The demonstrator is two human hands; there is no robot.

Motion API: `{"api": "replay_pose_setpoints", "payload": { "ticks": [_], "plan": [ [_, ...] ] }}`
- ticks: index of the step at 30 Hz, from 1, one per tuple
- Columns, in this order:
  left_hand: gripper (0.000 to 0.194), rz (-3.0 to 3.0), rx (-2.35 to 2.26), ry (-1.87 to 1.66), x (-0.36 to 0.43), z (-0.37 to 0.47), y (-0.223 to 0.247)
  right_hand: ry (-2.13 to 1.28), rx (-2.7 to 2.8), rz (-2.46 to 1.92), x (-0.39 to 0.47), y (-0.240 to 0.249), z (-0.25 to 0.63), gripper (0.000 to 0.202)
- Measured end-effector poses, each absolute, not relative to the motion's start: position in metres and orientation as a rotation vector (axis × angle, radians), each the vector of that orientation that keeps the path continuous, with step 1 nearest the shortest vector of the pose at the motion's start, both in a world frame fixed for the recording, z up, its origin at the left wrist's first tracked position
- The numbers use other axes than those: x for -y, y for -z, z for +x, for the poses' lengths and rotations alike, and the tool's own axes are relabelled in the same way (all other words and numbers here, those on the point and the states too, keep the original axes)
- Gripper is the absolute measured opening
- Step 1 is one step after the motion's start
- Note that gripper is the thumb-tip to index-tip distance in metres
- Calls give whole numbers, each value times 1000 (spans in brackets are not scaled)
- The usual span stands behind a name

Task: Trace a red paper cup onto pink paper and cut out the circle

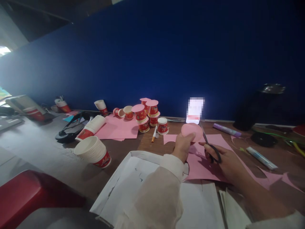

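My left hand is closed on a round pink paper piece, thumb on top of it, and holds it up over the desk. To its right, my right hand grips black-handled scissors, whose blades point up and away beside the disc's right edge. Beneath both hands lies a large pink sheet with cut edges. Red paper cups topped with pink discs stand stacked beyond the hands, to the left. A single upright cup is beside them.
A lit phone leans on the blue partition. Nested cups, headphones and another pink sheet lie left. A white box is in front; a purple tube, glue stick and paper scraps lie right.
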State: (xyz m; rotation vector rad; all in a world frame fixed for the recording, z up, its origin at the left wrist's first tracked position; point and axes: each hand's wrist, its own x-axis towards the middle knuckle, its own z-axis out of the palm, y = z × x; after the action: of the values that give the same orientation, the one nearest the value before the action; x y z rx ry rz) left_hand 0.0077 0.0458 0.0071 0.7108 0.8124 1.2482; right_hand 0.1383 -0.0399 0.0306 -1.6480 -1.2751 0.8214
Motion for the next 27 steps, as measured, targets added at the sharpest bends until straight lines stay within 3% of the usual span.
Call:
{"api": "replay_pose_setpoints", "payload": {
  "ticks": [10, 27],
  "plan": [
    [31, 704, -809, -1260, -48, 7, -6, -840, 1258, -1667, 38, -28, 140, 69],
    [40, 550, -821, -1259, -46, 10, -11, -824, 1299, -1684, 42, -33, 137, 61]
  ]
}}
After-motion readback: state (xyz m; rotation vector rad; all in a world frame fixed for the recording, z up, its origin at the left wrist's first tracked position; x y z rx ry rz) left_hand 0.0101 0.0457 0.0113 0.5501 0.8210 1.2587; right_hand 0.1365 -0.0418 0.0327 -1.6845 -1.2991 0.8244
